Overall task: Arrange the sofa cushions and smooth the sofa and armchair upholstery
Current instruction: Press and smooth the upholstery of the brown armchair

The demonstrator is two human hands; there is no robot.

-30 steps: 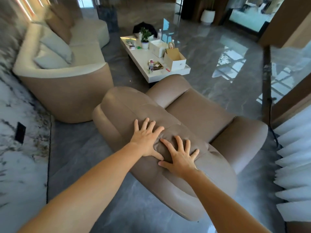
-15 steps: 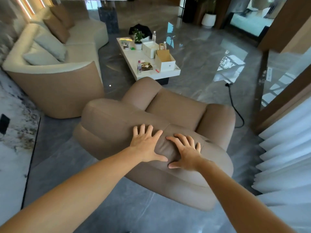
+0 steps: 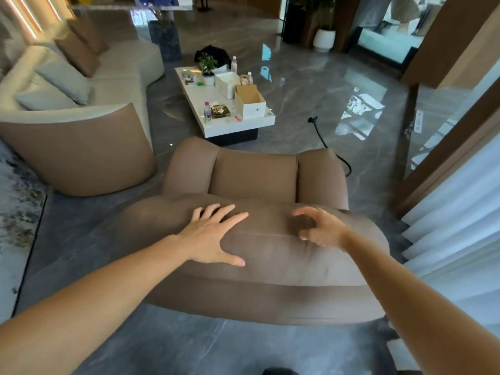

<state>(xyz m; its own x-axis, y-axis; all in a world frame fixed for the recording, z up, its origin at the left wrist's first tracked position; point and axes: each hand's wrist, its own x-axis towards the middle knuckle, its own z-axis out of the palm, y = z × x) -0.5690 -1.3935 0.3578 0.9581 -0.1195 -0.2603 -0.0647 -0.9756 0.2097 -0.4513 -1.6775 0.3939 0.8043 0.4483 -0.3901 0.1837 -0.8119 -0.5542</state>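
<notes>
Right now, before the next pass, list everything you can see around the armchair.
armchair: 1, brown, centre foreground
sofa: 1, cream with tan outer shell, left
cushions: 2 pale grey, 2 brown, on sofa
coffee table: 1, white, beyond armchair
open cardboard box: 1, white, table near end
potted plant: 1, green, table far end
black cable: 1, floor right of armchair
white planter: 1, far background
left hand: flat on backrest top
right hand: fingers curled, at backrest top

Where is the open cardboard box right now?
In the head view, the open cardboard box sits on the white coffee table's near right corner, beyond the brown armchair.
</notes>
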